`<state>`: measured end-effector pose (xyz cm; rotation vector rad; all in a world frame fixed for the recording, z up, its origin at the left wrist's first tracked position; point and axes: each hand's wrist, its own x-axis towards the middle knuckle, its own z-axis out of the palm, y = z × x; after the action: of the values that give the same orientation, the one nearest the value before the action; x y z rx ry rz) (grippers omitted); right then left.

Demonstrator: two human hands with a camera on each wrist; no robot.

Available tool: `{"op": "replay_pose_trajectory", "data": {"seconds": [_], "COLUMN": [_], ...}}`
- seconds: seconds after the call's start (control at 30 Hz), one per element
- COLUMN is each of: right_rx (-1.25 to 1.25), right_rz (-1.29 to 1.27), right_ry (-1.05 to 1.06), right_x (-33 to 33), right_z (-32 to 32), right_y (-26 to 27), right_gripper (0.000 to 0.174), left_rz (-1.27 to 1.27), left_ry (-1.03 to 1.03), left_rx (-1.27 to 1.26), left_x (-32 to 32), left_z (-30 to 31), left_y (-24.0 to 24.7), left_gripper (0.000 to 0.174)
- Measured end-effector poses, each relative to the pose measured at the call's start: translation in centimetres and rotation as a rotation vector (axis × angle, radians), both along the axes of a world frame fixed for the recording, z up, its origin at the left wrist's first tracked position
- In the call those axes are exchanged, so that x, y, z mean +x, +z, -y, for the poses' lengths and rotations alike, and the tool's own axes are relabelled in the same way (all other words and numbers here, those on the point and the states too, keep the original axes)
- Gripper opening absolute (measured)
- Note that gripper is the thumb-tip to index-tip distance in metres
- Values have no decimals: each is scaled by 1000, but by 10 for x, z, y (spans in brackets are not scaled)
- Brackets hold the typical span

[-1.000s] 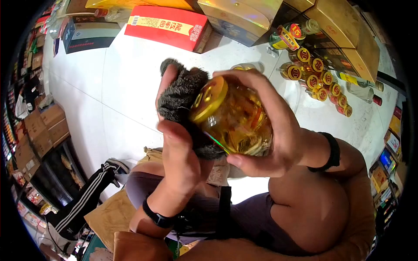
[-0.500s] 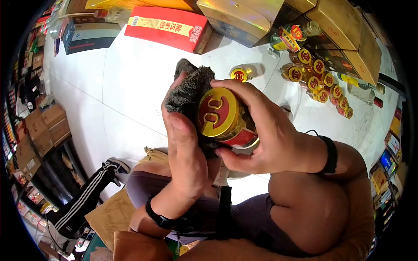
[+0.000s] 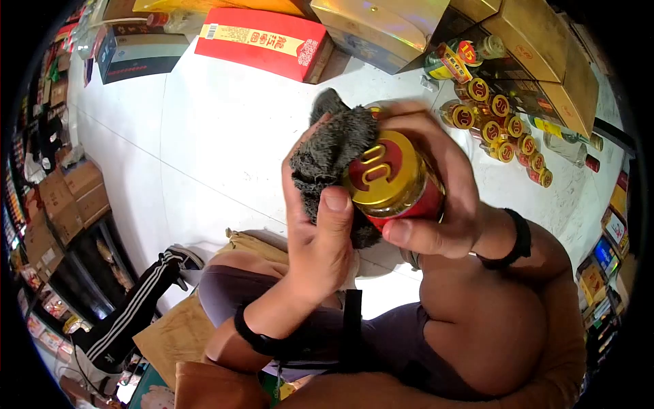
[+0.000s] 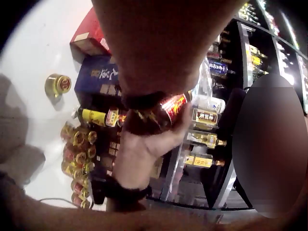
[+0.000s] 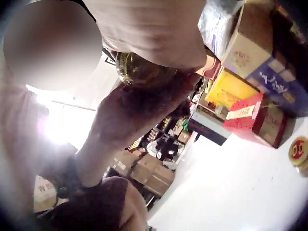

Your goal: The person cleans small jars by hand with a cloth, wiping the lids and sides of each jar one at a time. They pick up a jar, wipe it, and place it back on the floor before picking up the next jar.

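Note:
A small glass jar [image 3: 392, 174] with a gold and red lid is tilted in the right hand [image 3: 449, 177], whose fingers wrap its far side with the thumb on the red label. The left hand [image 3: 317, 238] grips a dark grey fuzzy cloth [image 3: 330, 146] that lies against the lid and side of the jar. In the left wrist view the jar [image 4: 168, 110] shows its red label beside the right hand [image 4: 139, 154]. The right wrist view shows part of the jar [image 5: 139, 72], with much of the left hand dark.
Several matching jars [image 3: 501, 129] stand grouped on the white floor at the right, near bottles [image 3: 569, 146] and gold boxes [image 3: 528, 41]. Another jar [image 4: 60, 85] stands apart. A red box [image 3: 262, 44] lies at the back; shelves line the left edge.
Both hands have moved right with the jar and cloth. The jar has turned so its lid faces up toward the head camera, and the separate jar behind is now mostly hidden.

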<state>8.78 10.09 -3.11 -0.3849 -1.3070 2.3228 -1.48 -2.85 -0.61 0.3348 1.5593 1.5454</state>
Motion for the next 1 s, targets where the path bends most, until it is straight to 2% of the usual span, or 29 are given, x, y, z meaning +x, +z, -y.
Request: {"op": "replay_pose_trajectory", "data": {"seconds": [0.07, 0.1, 0.13, 0.2, 0.23, 0.27, 0.33, 0.4, 0.47, 0.5, 0.53, 0.6, 0.63, 0.73, 0.77, 0.8, 0.87, 0.9, 0.93, 1.0], "right_rx": [462, 318, 320, -368, -542, -541, -791, -833, -620, -502, -307, 279, 412, 477, 217, 220, 114, 195, 196, 276], "right_rz": [161, 32, 36, 50, 19, 18, 7, -10, -15, 57, 71, 44, -11, 33, 1, 1, 183, 156, 155, 225], "right_ry": [125, 11, 8, 36, 48, 50, 76, 74, -3, -55, -35, -90, -92, -86, -168, -171, -89, -140, -143, -7], "right_x": [2, -2, -5, -8, -7, -7, -7, -9, -8, -9, -7, -7, -8, -4, -8, -9, -10, -13, -13, -10], "right_z": [-23, -16, -10, 5, 7, 6, 4, 3, 0, 1, 1, -2, -3, -1, 15, 15, 13, 18, 18, 20], "right_y": [-5, -12, -12, -6, -3, -3, -6, -9, -10, -6, -14, -25, -30, -24, -25, -22, -15, -20, -21, -23], "right_gripper": [75, 48, 48, 44, 44, 44, 47, 47, 45, 45, 51, 62, 68, 62, 62, 62, 70, 78, 78, 84], "left_rz": [264, 286, 308, 239, 167, 166, 42, 90, 196, 302, 306, 396, 362, 314, 253, 252, 269, 271, 270, 413], "left_ry": [128, 133, 136, 81, 30, 31, 1, 26, 7, 35, 35, 127, 60, 34, -1, -4, 158, 264, 260, 289], "left_rx": [30, 48, 70, 56, 42, 44, 76, 62, -39, -34, -35, -23, -53, -86, -83, -81, -121, -163, -161, -94], "left_x": [12, 12, 11, 5, 3, 3, 5, 7, 6, 6, 7, 8, 4, -2, -5, -5, -2, 1, -1, -8], "left_z": [2, 0, -3, -2, -1, -2, -3, -2, -1, -5, -7, -9, -9, -8, -8, -9, -10, -14, -15, -14], "left_y": [0, 1, 3, 7, 8, 7, 5, 5, 1, 1, 1, 0, 2, 0, -1, -4, -8, -8, -9, -11], "left_gripper": [62, 63, 63, 65, 71, 71, 73, 72, 66, 57, 57, 55, 60, 61, 60, 60, 58, 56, 56, 57]}}
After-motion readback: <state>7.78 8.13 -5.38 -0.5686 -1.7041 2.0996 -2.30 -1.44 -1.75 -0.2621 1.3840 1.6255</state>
